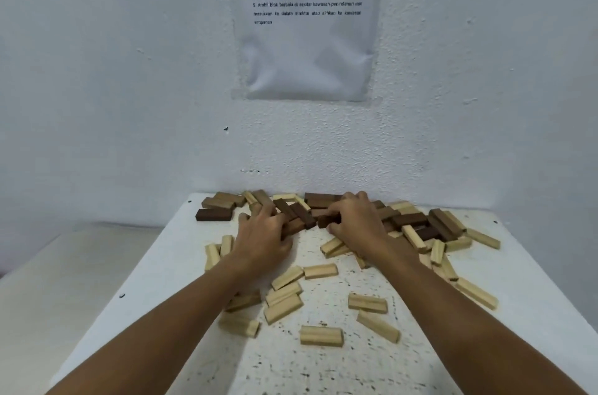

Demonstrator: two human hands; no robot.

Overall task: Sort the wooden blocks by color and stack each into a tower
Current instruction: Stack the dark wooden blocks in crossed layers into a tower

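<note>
Several wooden blocks lie scattered on a white table (323,372). Dark brown blocks (214,215) pile up along the far edge by the wall, mixed with mid-brown ones (226,198). Pale blocks (321,335) are strewn across the middle and near side. My left hand (263,237) lies over the pile with curled fingers around a dark block (293,228). My right hand (357,226) grips another dark brown block (330,220) between thumb and fingers. Both hands sit close together at the pile's centre.
A white wall rises right behind the table, with a printed instruction sheet (309,19) in a plastic sleeve taped to it. More dark and pale blocks (443,224) crowd the far right. A lower pale surface (64,265) lies left of the table.
</note>
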